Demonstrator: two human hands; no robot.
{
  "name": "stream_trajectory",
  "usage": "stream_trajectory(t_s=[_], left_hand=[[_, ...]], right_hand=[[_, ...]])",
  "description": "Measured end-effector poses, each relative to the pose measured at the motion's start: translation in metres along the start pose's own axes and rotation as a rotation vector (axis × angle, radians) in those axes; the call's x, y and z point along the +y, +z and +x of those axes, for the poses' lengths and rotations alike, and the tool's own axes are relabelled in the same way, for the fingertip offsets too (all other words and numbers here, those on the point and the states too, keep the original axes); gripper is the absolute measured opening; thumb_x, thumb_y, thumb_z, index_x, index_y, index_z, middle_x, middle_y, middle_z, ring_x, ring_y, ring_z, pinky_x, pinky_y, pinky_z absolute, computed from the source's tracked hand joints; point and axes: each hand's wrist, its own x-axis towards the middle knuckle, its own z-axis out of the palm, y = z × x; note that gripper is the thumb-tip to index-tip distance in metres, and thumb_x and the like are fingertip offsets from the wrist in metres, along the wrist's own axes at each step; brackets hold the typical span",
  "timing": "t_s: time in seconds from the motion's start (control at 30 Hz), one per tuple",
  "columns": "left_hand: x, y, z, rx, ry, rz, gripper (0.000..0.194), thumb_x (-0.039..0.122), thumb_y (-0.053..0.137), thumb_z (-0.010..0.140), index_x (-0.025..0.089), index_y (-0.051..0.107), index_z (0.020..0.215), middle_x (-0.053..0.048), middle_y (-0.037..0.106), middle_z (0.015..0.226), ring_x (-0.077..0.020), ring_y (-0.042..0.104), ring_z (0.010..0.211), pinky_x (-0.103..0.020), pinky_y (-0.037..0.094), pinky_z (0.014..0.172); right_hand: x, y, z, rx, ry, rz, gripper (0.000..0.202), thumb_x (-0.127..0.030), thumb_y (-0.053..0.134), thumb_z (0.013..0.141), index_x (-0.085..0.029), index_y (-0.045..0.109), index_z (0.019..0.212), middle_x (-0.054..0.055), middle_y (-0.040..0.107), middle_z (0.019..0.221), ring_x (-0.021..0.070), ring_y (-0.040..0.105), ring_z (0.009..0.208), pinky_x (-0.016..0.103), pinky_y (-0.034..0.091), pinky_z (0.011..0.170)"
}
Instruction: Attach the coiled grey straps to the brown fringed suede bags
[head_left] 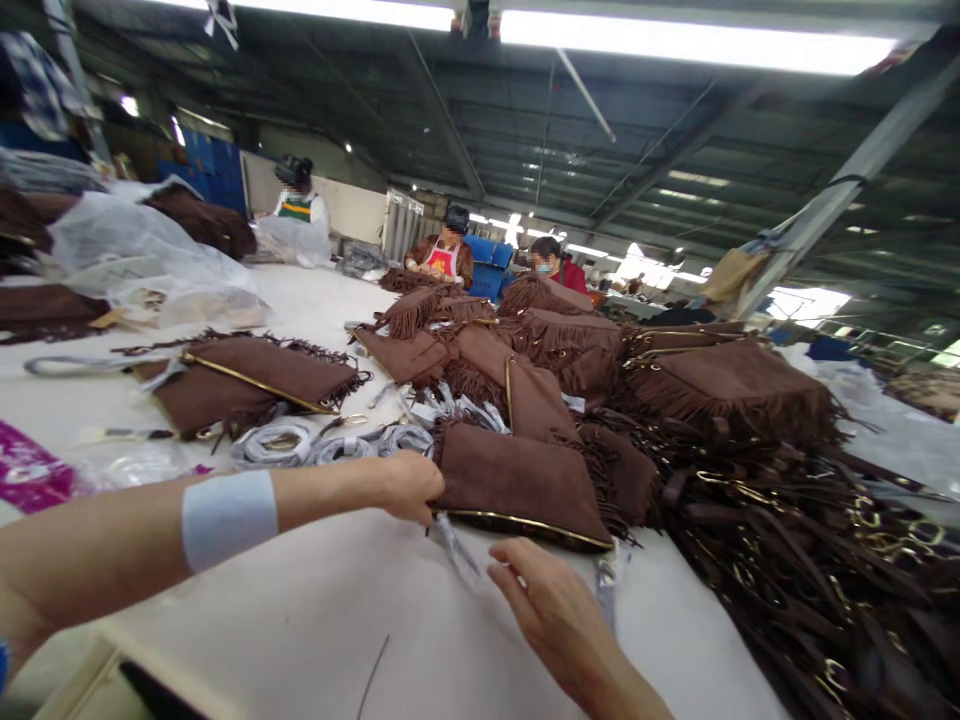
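Note:
A brown fringed pouch [517, 480] with a gold zipper along its near edge lies on the white table [315, 610]. My left hand [411, 487] is closed on the pouch's left corner. Just below the zipper, my right hand [536, 590] is held with its fingers apart, beside a plastic-wrapped strap [457, 552] that hangs from the corner. Whether its fingertips touch the strap is hard to tell. Wrapped coiled straps [274, 443] sit behind my left forearm, near another brown pouch [247, 375].
Brown fringed bags [555, 335] are piled at the back. Dark straps with gold rings [810, 560] heap on the right. Clear plastic [150, 250] covers the back left. Several people are beyond the table. A purple packet [30, 468] is at far left.

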Motion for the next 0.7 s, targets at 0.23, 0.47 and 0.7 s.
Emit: stream_trajectory(t_s=[0.23, 0.47, 0.7], left_hand=[[0.008, 0.006, 0.004, 0.151, -0.063, -0.013, 0.019, 0.022, 0.053, 0.085, 0.014, 0.071, 0.086, -0.012, 0.072, 0.092, -0.0266, 0.068, 0.09, -0.033, 0.052, 0.076], [-0.024, -0.01, -0.009, 0.208, -0.079, 0.102, 0.017, 0.021, 0.054, 0.086, 0.015, 0.069, 0.084, -0.012, 0.071, 0.087, -0.0246, 0.067, 0.082, -0.031, 0.051, 0.071], [-0.021, -0.001, -0.011, 0.358, -0.103, 0.104, 0.02, 0.029, 0.065, 0.077, 0.015, 0.065, 0.091, -0.012, 0.066, 0.095, -0.0272, 0.061, 0.092, -0.039, 0.049, 0.079]], right_hand=[[-0.055, 0.026, 0.057, 0.038, 0.169, -0.323, 0.012, -0.016, 0.052, 0.092, -0.016, 0.062, 0.098, 0.011, 0.072, 0.094, 0.0259, 0.07, 0.088, 0.034, 0.052, 0.071], [0.005, -0.026, 0.035, 0.021, 0.26, -0.386, 0.013, -0.016, 0.048, 0.095, -0.018, 0.061, 0.094, 0.01, 0.075, 0.087, 0.0257, 0.072, 0.081, 0.028, 0.047, 0.058], [0.115, -0.019, -0.031, 0.125, 0.333, -0.296, 0.025, -0.024, 0.039, 0.092, -0.026, 0.06, 0.079, 0.009, 0.072, 0.071, 0.0302, 0.07, 0.069, 0.035, 0.047, 0.055]])
